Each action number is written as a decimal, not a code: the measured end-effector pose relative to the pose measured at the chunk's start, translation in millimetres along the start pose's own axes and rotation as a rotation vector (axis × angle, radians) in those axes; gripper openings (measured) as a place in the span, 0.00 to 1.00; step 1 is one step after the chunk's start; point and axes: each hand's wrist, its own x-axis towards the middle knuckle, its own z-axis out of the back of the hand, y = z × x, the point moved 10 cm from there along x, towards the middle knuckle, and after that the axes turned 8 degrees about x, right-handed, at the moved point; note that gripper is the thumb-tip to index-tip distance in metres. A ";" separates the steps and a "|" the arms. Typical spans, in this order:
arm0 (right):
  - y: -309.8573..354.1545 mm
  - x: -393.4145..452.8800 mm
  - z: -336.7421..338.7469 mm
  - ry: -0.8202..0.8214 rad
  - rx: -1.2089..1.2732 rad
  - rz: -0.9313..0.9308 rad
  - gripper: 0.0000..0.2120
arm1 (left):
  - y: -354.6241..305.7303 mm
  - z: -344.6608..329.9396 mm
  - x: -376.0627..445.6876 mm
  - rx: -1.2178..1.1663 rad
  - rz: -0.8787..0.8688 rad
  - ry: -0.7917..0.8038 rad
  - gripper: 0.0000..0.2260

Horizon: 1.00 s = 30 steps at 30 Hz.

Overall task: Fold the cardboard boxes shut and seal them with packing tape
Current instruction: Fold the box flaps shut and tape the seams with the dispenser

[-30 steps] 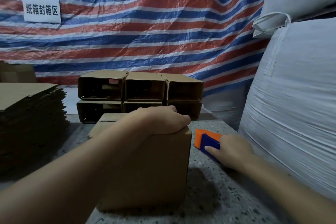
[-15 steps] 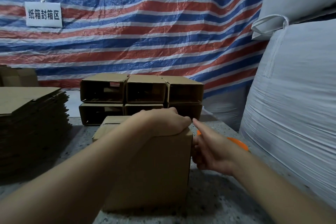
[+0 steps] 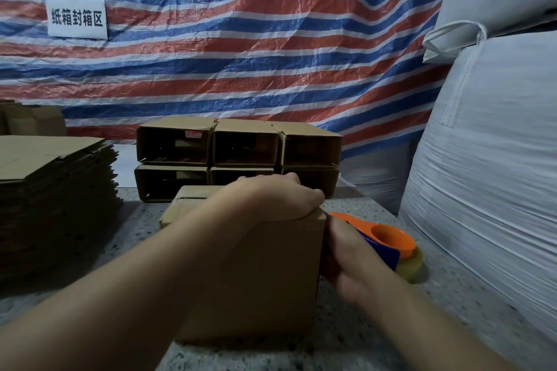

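Left hand (image 3: 271, 199) presses flat on the box (image 3: 256, 274); right hand (image 3: 346, 253), beside it, grips the tape dispenser (image 3: 388, 238). If pressure eases, flaps may spring open and tape wrinkles.

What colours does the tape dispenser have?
Orange and dark blue, seen in the head view: tape dispenser.

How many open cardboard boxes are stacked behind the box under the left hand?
6: three in the top row, left, middle, right; three below, left, middle, right, partly hidden by the left hand. More may stand behind.
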 end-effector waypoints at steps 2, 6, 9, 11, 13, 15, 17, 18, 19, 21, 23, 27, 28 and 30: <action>-2.4 -2.0 -1.7 0.001 -0.011 0.009 0.19 | 0.1 0.4 -1.6 0.006 0.008 0.003 0.31; 7.9 -6.2 4.6 0.018 -0.252 0.080 0.17 | -1.1 2.4 -5.8 0.055 0.003 -0.017 0.27; 44.3 -12.0 10.5 -0.055 -0.405 0.334 0.16 | -3.2 5.1 -9.7 0.069 -0.012 -0.041 0.26; 51.9 -21.9 1.3 0.015 -0.334 0.434 0.28 | -7.8 7.1 -13.6 0.113 -0.035 -0.052 0.24; 37.1 -33.5 -20.3 0.151 -0.308 0.409 0.41 | -16.3 7.7 -15.9 0.187 -0.089 -0.053 0.19; 22.9 -42.6 -32.4 0.181 -0.252 0.393 0.43 | -19.0 6.6 -17.3 0.243 -0.097 -0.029 0.17; 17.4 -46.0 -30.0 0.118 -0.201 0.418 0.42 | -20.5 4.0 -17.8 0.293 -0.098 0.002 0.18; 16.0 -46.3 -27.8 0.079 -0.195 0.431 0.41 | -20.4 3.8 -18.3 0.296 -0.095 0.011 0.18; 14.7 -45.8 -25.4 0.036 -0.190 0.427 0.39 | -19.2 4.8 -19.0 0.267 -0.084 0.012 0.18; 12.5 -44.8 -23.4 -0.021 -0.180 0.407 0.33 | -15.6 10.7 -19.5 0.130 -0.057 -0.019 0.19; 11.9 -43.7 -21.8 -0.041 -0.170 0.429 0.35 | -10.3 24.1 -20.5 -0.046 -0.049 -0.129 0.18; 13.9 -46.6 -19.2 -0.052 -0.153 0.423 0.38 | 13.4 56.0 -40.1 -0.339 -0.086 -0.352 0.16; 15.9 -47.4 -18.8 -0.043 -0.167 0.418 0.38 | 19.2 60.8 -48.5 -0.301 -0.117 -0.378 0.16; 19.4 -48.5 -17.6 -0.021 -0.218 0.424 0.37 | 34.3 63.1 -67.6 -0.167 -0.172 -0.401 0.20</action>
